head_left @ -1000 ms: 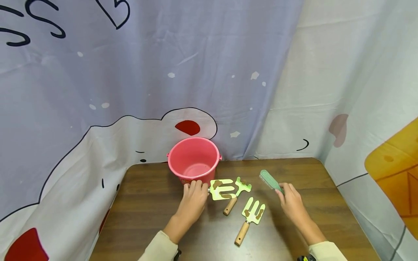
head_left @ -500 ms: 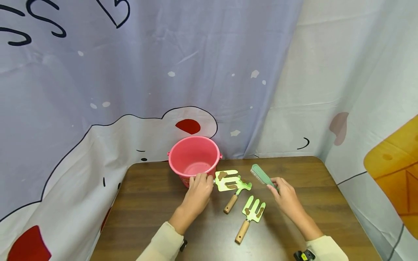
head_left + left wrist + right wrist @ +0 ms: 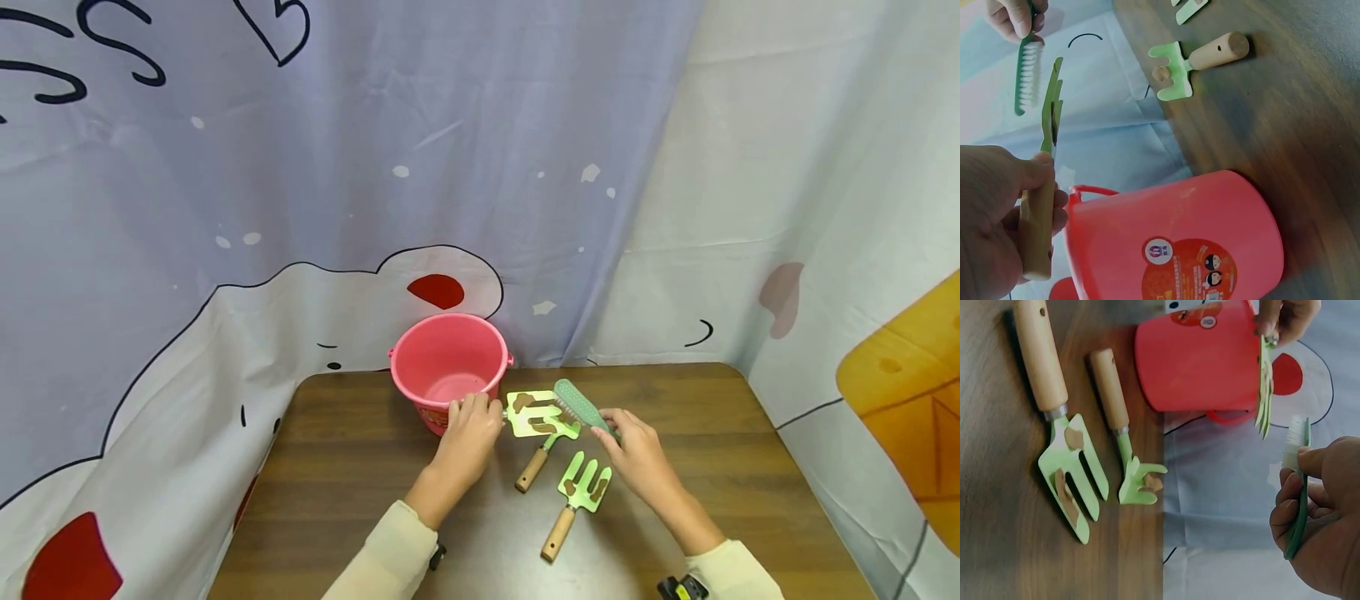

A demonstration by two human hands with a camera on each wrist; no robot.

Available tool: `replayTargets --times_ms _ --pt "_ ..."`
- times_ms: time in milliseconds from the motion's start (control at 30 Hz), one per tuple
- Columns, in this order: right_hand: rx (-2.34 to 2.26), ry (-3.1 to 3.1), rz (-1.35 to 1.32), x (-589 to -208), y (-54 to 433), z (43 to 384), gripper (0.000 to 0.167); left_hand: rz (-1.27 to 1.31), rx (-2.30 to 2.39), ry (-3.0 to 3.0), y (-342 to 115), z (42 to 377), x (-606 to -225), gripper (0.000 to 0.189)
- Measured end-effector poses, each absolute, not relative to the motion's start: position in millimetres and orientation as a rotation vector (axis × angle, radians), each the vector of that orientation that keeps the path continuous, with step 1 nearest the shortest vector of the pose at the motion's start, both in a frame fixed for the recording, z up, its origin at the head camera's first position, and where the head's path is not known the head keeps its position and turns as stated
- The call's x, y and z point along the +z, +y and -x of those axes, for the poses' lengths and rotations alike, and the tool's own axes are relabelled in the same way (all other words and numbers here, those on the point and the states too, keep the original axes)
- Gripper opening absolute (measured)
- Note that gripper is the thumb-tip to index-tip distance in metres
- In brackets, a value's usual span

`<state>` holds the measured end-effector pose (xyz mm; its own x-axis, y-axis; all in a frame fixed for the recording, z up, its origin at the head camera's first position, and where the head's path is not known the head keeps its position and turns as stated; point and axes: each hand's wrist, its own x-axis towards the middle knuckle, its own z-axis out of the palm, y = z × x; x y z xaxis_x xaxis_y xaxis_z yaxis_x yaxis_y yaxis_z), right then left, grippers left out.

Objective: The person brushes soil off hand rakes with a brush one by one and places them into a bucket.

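Note:
My left hand (image 3: pixel 465 446) grips the wooden handle (image 3: pixel 1036 231) of a green garden fork (image 3: pixel 528 415) with brown patches on its tines. It holds the fork above the table, in front of the pink bucket (image 3: pixel 442 400). My right hand (image 3: pixel 637 454) holds a green brush (image 3: pixel 583 406), thumb along its back. The white bristles (image 3: pixel 1294 440) face the fork's tines; a small gap shows between them in both wrist views. In the head view the brush head reaches the tine ends. Most of the fork's handle is hidden by my left hand there.
A second green fork (image 3: pixel 576 504) with brown patches lies on the wooden table (image 3: pixel 337 492). Behind it lies a small green rake (image 3: pixel 534 468), partly covered by the held fork in the head view. A printed curtain (image 3: pixel 360 167) hangs behind the table's back edge.
My left hand has lifted the fork slightly and moved it right. My right hand has carried the brush left, up to the fork's tines. The bucket and the tools on the table stay put.

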<state>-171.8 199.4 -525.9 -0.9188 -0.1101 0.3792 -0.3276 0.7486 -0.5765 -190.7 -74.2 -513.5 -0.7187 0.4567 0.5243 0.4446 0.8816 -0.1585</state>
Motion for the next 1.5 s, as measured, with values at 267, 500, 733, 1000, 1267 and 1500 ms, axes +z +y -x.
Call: replayTargets --times_ms 267,500,733,1000,1267,1500 --pt "0.976 -2.621 -0.358 -523 185 171 0.027 0.604 0.028 -2.522 -68 195 -518 0.013" --pt "0.966 -2.662 -0.387 -525 167 174 0.024 0.559 0.009 -2.586 -61 197 -519 0.008" --pt "0.978 -2.656 -0.401 -526 155 177 0.023 0.531 0.023 -2.546 -53 201 -524 0.004" --pt "0.950 -2.608 -0.424 -530 148 178 0.021 0.493 0.024 -2.525 -46 204 -524 0.003" --pt "0.865 -2.572 -0.438 -536 146 178 0.021 0.451 -0.027 -2.549 -44 205 -521 0.019" --pt "0.835 -2.548 -0.439 -537 149 178 0.022 0.430 -0.070 -2.589 -43 204 -520 0.020"
